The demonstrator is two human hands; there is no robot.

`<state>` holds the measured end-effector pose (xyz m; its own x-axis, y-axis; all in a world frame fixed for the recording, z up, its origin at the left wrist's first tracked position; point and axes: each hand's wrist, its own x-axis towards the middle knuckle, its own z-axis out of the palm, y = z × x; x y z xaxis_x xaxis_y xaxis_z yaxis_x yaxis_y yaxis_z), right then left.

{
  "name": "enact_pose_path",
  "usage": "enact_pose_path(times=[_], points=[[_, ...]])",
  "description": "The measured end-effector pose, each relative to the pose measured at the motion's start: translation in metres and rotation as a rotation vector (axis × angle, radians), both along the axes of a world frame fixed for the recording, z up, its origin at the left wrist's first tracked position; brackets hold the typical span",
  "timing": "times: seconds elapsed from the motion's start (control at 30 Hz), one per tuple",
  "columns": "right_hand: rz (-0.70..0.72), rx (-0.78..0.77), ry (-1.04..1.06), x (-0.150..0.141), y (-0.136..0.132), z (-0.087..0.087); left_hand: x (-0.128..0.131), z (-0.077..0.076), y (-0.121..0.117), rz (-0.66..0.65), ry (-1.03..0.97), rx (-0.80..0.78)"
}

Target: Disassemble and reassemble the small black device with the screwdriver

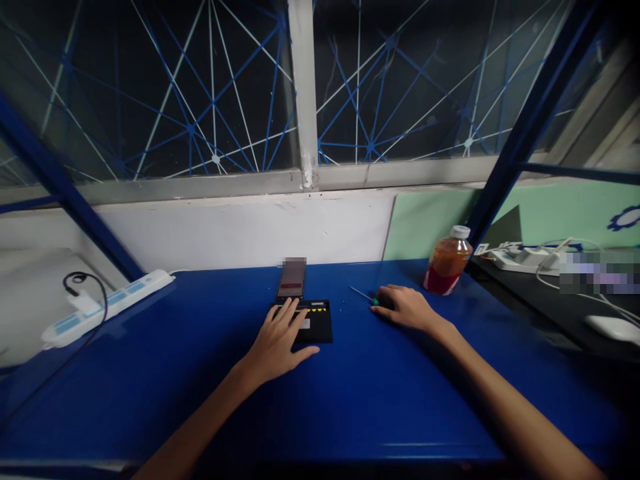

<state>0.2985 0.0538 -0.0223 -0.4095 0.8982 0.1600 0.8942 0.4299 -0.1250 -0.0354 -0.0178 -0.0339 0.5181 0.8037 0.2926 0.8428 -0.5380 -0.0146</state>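
My left hand [279, 339] lies flat with fingers spread on a small black device [316, 321] with yellow marks, resting on the blue table [350, 400]. Just behind that device a phone [291, 280] leans upright with its screen lit. My right hand [404, 307] rests on the table to the right, its fingers curled over the green handle of a thin screwdriver [361, 295]. The screwdriver's metal shaft points away to the left, lying on the table top.
A plastic bottle [447, 261] of amber liquid with a white cap stands just right of my right hand. A white power strip [107, 305] with a black cable lies at the left. Cables, a second power strip [525, 257] and a white mouse [613, 328] sit on a dark desk at right.
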Motion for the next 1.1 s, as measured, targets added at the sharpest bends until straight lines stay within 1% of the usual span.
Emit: enact_pose_path(times=[0.17, 0.47, 0.57, 0.77, 0.93, 1.1], points=[[0.002, 0.002, -0.002, -0.001, -0.001, 0.001, 0.003, 0.000, 0.001, 0.011, 0.023, 0.027], [0.014, -0.027, 0.024, -0.001, 0.000, 0.000, 0.002, -0.003, 0.005, -0.004, -0.037, 0.040], [0.021, -0.028, 0.023, -0.001, 0.001, -0.001, 0.009, -0.003, 0.008, -0.011, -0.048, 0.035], [0.024, -0.044, 0.030, -0.001, 0.001, -0.001, 0.029, -0.002, 0.017, 0.033, -0.015, 0.048], [0.029, -0.034, 0.029, -0.002, 0.001, -0.001, 0.036, -0.001, 0.023, 0.036, 0.002, 0.041], [0.028, -0.029, 0.031, -0.001, 0.000, 0.000, 0.044, 0.000, 0.024, 0.014, -0.012, 0.054]])
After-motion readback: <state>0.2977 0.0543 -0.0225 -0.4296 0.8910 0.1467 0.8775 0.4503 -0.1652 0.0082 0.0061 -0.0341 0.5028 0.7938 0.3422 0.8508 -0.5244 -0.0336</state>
